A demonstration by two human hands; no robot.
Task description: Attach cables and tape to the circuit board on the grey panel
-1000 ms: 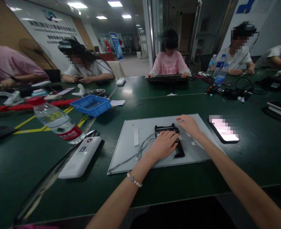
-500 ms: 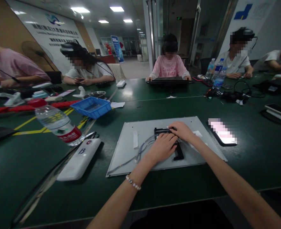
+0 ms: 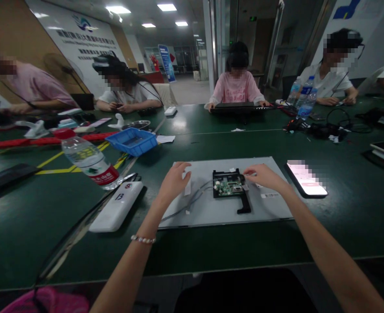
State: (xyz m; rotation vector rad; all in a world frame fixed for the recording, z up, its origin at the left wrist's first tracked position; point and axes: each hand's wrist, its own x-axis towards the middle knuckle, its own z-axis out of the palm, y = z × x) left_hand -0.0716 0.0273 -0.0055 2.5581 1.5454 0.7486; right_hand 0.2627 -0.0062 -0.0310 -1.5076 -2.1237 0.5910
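A flat grey panel (image 3: 208, 215) lies on the table in front of me. On it sits a black bracket (image 3: 244, 204) with a green circuit board (image 3: 229, 186) in its frame. Thin grey cables (image 3: 195, 201) run from the bracket's left side toward the panel's lower left. My right hand (image 3: 265, 177) has its fingertips pinched at the bracket's upper right edge. Over the panel's left edge is my left hand (image 3: 174, 184), its thumb apart from the curved fingers and nothing visible in it. Small white tape pieces and a label stick to the panel.
Left of the panel are a white power bank (image 3: 117, 208) marked 13, a tilted water bottle (image 3: 89, 163) and a blue tray (image 3: 133, 141). A lit phone (image 3: 306, 179) lies to the right. Several people sit around the table, one with a dark panel (image 3: 240, 108) opposite.
My left hand has come off the bracket and moved left to the panel's edge, uncovering the circuit board. My right hand has shifted slightly right, to the bracket's edge.
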